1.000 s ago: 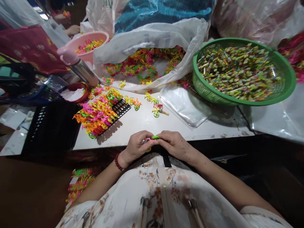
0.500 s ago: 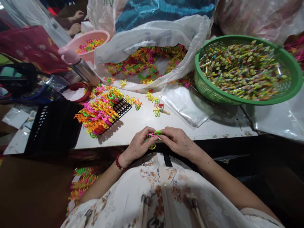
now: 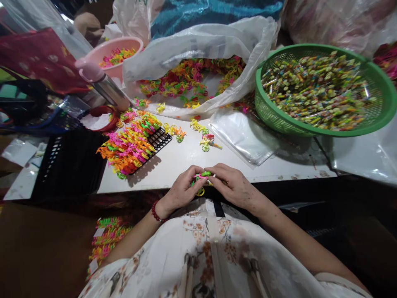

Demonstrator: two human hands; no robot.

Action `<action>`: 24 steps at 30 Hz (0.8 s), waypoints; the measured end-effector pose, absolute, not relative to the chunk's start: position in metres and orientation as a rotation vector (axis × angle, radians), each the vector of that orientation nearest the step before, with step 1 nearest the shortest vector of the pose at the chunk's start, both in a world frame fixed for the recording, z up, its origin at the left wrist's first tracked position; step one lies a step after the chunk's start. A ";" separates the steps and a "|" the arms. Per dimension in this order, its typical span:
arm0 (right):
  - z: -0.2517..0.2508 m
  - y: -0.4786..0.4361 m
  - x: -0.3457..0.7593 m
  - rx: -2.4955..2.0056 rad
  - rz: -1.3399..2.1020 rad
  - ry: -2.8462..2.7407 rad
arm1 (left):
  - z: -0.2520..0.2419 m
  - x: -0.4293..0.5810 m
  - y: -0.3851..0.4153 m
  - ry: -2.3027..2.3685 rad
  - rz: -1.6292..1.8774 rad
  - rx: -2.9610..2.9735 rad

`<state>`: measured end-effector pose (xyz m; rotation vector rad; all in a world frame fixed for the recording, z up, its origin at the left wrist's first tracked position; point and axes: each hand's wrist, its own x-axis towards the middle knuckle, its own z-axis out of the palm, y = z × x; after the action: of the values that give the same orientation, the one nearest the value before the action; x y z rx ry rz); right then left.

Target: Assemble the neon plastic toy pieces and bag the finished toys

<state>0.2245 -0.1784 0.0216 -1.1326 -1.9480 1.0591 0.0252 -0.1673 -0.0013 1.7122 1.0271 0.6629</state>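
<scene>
Broadly, a white table (image 3: 192, 161) spans the view, its near edge just beyond the person's floral shirt (image 3: 198, 248). At its far side a white sack (image 3: 145, 62) gapes open, bright plastic pieces (image 3: 189, 85) heaped inside. To the right sits a green basket (image 3: 313, 131) filled with wrapped sticks (image 3: 316, 91). Left of the sack are a pink bowl (image 3: 119, 72) of similar pieces and a tilted flask (image 3: 111, 92). Clear bags (image 3: 245, 134) lie flat near the basket; at left, a black rack (image 3: 161, 138) stands crowded with colourful figures (image 3: 128, 149). The left hand (image 3: 182, 188) and right hand (image 3: 237, 188) meet at the table's near edge, both sets of fingers pinching a small pink-and-green toy (image 3: 206, 174) between them. A yellow ring (image 3: 200, 192) shows just below it, by the left thumb. A red bracelet (image 3: 159, 211) circles the left wrist.
</scene>
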 end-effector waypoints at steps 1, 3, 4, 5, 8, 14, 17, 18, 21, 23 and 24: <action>0.021 -0.177 0.225 -1.128 1.045 -1.933 | -0.002 0.025 -0.167 1.020 0.657 1.711; 0.020 -0.175 0.227 -1.120 1.037 -1.906 | -0.003 0.025 -0.168 1.007 0.641 1.699; 0.019 -0.174 0.227 -1.126 1.052 -1.893 | -0.003 0.025 -0.168 1.003 0.636 1.691; 0.018 -0.173 0.227 -1.138 1.078 -1.879 | -0.004 0.025 -0.168 1.002 0.636 1.684; 0.018 -0.173 0.226 -1.208 1.162 -1.808 | -0.005 0.026 -0.167 1.014 0.646 1.687; 0.020 -0.176 0.223 -1.278 1.152 -1.782 | -0.004 0.027 -0.167 1.029 0.650 1.717; 0.021 -0.178 0.224 -1.277 1.081 -1.869 | -0.005 0.027 -0.167 1.042 0.647 1.720; 0.021 -0.178 0.224 -1.284 1.063 -1.892 | -0.005 0.027 -0.167 1.044 0.649 1.722; 0.020 -0.178 0.225 -1.301 1.028 -1.936 | -0.006 0.027 -0.168 1.043 0.646 1.727; 0.019 -0.178 0.225 -1.302 1.026 -1.945 | -0.006 0.026 -0.168 1.042 0.636 1.726; 0.019 -0.178 0.225 -1.303 1.028 -1.944 | -0.005 0.026 -0.168 1.040 0.633 1.724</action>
<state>0.2250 -0.1779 0.0192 -1.3031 -1.9444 1.0278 0.0264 -0.1679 -0.0055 1.7237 1.0404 0.6330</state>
